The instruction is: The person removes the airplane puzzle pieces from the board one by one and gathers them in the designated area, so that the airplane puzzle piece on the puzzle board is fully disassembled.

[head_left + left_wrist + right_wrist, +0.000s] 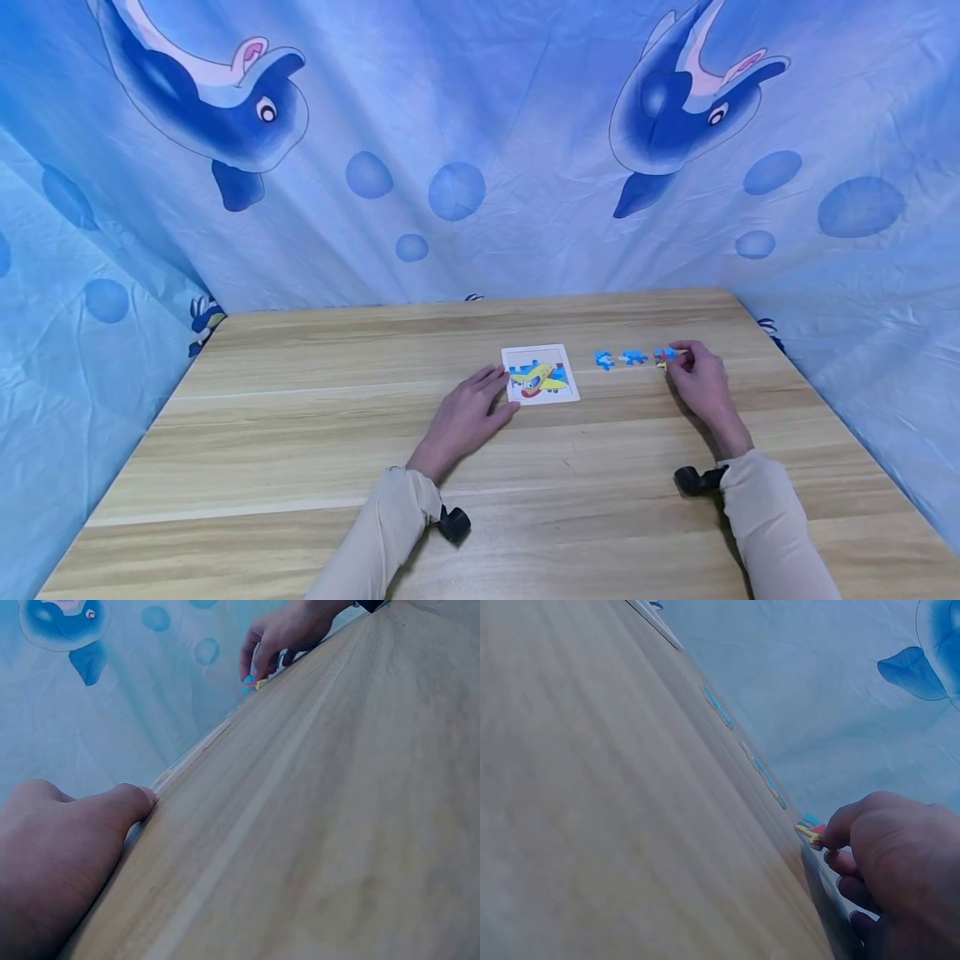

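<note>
A white square puzzle board lies on the table with a yellow airplane picture partly filled in; its upper strip is bare. My left hand rests at the board's left side, fingers extended along the edge and thumb at the lower left corner. Farther right, my right hand pinches a blue, red and yellow puzzle piece between thumb and fingertips. That piece appears tilted up at the tabletop in the right wrist view. Two blue puzzle pieces, one nearer the board and one beside it, lie between board and right hand.
The wood-grain table reaches back to a blue curtain printed with dolphins and bubbles. Black wrist cameras, one on the left wrist and one on the right, stick out from the sleeves close above the tabletop.
</note>
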Tool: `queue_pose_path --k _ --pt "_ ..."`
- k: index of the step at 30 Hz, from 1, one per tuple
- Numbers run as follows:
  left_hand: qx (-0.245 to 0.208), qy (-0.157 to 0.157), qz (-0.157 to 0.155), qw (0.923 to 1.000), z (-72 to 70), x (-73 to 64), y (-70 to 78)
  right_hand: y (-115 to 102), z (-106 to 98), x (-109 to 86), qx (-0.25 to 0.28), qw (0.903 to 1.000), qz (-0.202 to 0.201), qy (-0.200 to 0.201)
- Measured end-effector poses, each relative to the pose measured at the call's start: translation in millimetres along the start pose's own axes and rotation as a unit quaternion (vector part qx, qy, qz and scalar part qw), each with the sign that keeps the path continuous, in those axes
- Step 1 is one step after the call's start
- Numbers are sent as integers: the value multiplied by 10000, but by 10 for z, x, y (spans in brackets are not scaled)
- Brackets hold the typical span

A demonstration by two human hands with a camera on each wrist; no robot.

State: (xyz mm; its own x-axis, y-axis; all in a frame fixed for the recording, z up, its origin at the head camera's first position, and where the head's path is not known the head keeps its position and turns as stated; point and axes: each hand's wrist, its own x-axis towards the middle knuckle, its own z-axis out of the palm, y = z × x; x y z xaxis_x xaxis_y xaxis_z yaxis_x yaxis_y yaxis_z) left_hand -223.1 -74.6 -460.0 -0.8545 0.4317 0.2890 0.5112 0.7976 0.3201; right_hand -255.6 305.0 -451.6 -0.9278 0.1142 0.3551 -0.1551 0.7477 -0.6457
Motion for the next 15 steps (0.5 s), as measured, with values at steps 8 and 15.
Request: queue_pose_path --k 8,15 --pt "-9 10 -14 10000 5 -3 -4 6 20 17 -331 9994 58 -73" --pt "7 -13 -26 10000 8 0 -6 27 33 26 -644 9976 246 -113"
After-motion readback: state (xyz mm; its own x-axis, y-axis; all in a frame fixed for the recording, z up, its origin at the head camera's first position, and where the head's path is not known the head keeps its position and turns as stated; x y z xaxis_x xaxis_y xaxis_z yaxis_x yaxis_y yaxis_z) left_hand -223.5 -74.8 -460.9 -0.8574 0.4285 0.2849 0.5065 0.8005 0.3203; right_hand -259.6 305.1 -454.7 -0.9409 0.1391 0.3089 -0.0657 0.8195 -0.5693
